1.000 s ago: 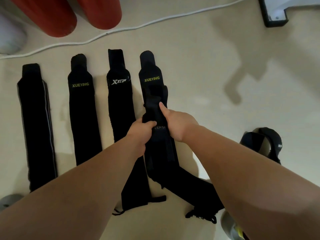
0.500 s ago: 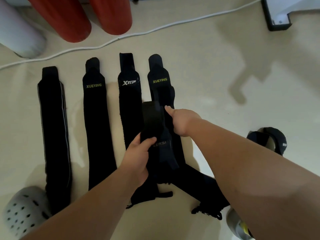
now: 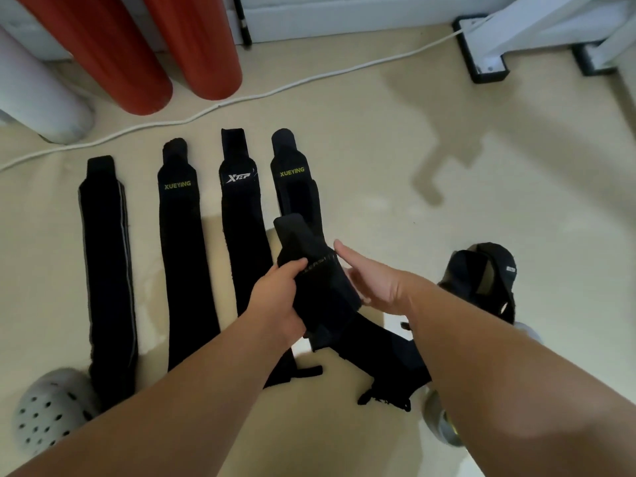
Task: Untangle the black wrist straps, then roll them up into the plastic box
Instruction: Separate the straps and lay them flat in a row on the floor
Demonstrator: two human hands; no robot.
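Observation:
Several black wrist straps lie flat side by side on the beige floor: a plain one (image 3: 106,270), a XUEYING strap (image 3: 184,256), an XTEP strap (image 3: 241,232) and another XUEYING strap (image 3: 296,180). My left hand (image 3: 275,297) grips a fifth black strap (image 3: 323,290) and lifts its top end off the rightmost XUEYING strap. My right hand (image 3: 375,280) hovers beside that strap with fingers extended, holding nothing. The lifted strap's lower end trails toward the bottom right. No plastic box is visible.
A coiled black strap (image 3: 481,280) sits to the right. A grey perforated shoe (image 3: 51,411) is at the bottom left. Two red cylinders (image 3: 144,46), a white cylinder (image 3: 38,98) and a white cable (image 3: 275,87) lie at the back. White frame feet (image 3: 488,63) stand at the top right.
My left hand has lifted the fifth strap's top end up and toward me. My right hand has let go of it and opened beside it. The view has tilted up.

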